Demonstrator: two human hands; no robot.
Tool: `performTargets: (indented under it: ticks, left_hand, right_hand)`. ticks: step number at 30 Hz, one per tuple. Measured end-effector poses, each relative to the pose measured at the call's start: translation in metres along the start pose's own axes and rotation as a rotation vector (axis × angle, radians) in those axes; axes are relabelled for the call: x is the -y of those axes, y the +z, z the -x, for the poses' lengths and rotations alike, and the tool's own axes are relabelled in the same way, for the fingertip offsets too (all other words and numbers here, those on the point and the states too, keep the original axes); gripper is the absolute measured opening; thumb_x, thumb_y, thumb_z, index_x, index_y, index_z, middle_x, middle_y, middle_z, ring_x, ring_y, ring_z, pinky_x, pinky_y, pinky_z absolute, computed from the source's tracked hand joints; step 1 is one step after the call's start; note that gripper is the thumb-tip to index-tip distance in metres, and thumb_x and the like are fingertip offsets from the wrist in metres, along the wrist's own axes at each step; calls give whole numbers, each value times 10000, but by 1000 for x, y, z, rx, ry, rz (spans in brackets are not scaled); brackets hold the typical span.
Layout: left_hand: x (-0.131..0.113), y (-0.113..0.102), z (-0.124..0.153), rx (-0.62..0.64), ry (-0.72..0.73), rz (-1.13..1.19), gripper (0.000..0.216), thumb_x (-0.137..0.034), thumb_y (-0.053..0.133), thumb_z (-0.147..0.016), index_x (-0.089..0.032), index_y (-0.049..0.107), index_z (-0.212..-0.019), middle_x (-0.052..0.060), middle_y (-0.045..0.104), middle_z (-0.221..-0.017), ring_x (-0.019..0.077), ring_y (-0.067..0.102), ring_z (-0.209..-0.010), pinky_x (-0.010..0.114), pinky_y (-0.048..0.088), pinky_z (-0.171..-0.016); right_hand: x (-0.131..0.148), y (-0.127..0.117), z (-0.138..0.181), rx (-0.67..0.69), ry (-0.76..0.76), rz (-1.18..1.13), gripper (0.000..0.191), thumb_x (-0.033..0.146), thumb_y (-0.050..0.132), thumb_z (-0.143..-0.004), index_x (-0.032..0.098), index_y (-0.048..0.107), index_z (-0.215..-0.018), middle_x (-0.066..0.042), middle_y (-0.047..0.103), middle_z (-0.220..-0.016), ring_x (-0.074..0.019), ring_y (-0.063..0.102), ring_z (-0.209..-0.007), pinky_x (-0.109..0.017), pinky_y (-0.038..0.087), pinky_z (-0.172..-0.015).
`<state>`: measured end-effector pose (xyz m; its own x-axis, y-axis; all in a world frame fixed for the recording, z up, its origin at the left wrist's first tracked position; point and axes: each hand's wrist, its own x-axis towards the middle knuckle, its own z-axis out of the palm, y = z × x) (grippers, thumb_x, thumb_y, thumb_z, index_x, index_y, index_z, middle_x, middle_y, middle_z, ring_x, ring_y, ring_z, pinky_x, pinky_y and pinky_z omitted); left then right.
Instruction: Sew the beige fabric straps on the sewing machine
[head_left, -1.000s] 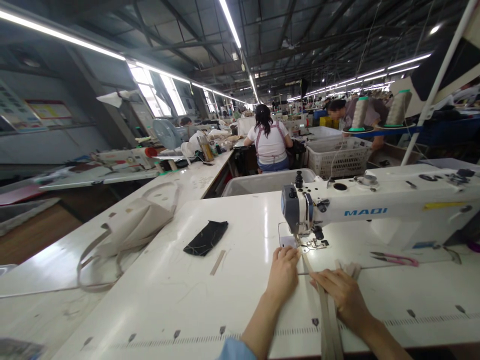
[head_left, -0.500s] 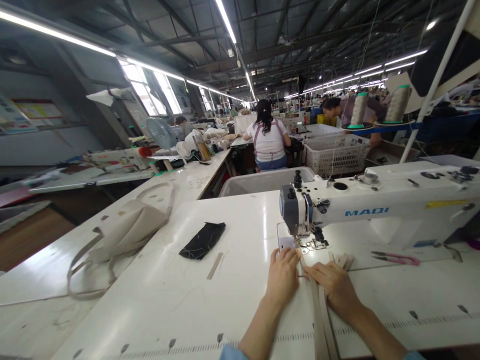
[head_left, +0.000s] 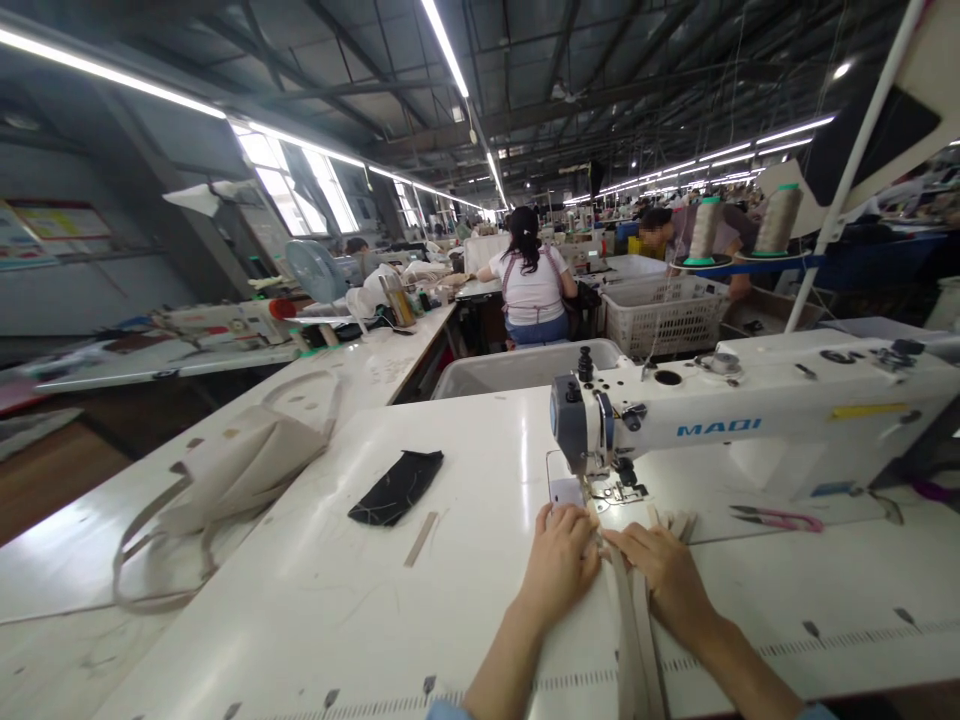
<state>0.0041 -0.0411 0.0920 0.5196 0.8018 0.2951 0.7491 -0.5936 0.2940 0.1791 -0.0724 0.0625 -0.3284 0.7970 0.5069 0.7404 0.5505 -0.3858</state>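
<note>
A: Status at the white MAQI sewing machine point(head_left: 750, 425)?

B: Both hands lay flat on the long beige webbing strap point(head_left: 634, 640), just in front of the machine's needle. Left hand point(head_left: 559, 560) pressed down on the strap's left edge, fingers extended. Right hand point(head_left: 664, 570) did the same on the right side. Neither was clenched; it was a palm-down pinning hold on the strap, not a grasp round it.

A: Strap position?

B: It ran from the near table edge up between the hands to the metal presser foot point(head_left: 615, 492) under the machine head. Its far end looked to be right at the foot; I couldn't tell whether it was under it.

A: Risks?

B: My read: fingertips sat very near the needle. If the feed pulled faster than the hands backed off, a fingertip could get caught. Uneven pressure between the hands could also skew the strap and send the seam off line.

A: Anything else nearby?

B: Pink-handled thread snips point(head_left: 776, 518) lay right of the needle, in front of the machine's arm, apart from the hands. A black fabric piece point(head_left: 396, 487) lay well left of the machine. Beyond that, a cream canvas bag with long handles point(head_left: 240, 470). None touched the strap.
</note>
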Motion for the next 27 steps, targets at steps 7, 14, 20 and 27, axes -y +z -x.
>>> performTargets:
  ticks: [7, 14, 20, 27]
  left_hand:
    - [2, 3, 0, -78, 61, 19, 134, -309, 611, -797, -202, 589, -873, 40, 620, -959, 212, 546, -956, 453, 339, -989]
    - [1, 2, -1, -86, 75, -2, 190, -372, 622, -798, -201, 594, -874, 38, 620, -963, 213, 549, -950, 444, 370, -956]
    - [1, 2, -1, -94, 98, -26, 158, -351, 612, -801, -198, 597, -837, 43, 617, -929, 207, 556, -910, 430, 400, -916]
    - [2, 2, 0, -84, 75, 18, 160, -327, 631, -790, -191, 584, -861, 42, 613, -945, 214, 538, -929, 409, 411, -893]
  right_hand:
    - [-5, -14, 15, -129, -64, 90, 207, 278, 466, -925, 202, 581, -1079, -52, 596, -988, -213, 527, -948, -382, 391, -822]
    - [-6, -18, 22, -253, 6, 155, 324, 357, 515, -895, 180, 569, -1161, -58, 586, -848, -196, 554, -806, -349, 449, -723]
    - [-1, -22, 21, -265, 35, 177, 253, 292, 503, -910, 203, 583, -1134, -38, 596, -806, -196, 553, -794, -361, 432, -721]
    - [-8, -12, 26, -268, 10, 59, 241, 232, 503, -907, 170, 573, -1130, -48, 615, -834, -209, 577, -860, -372, 459, -784]
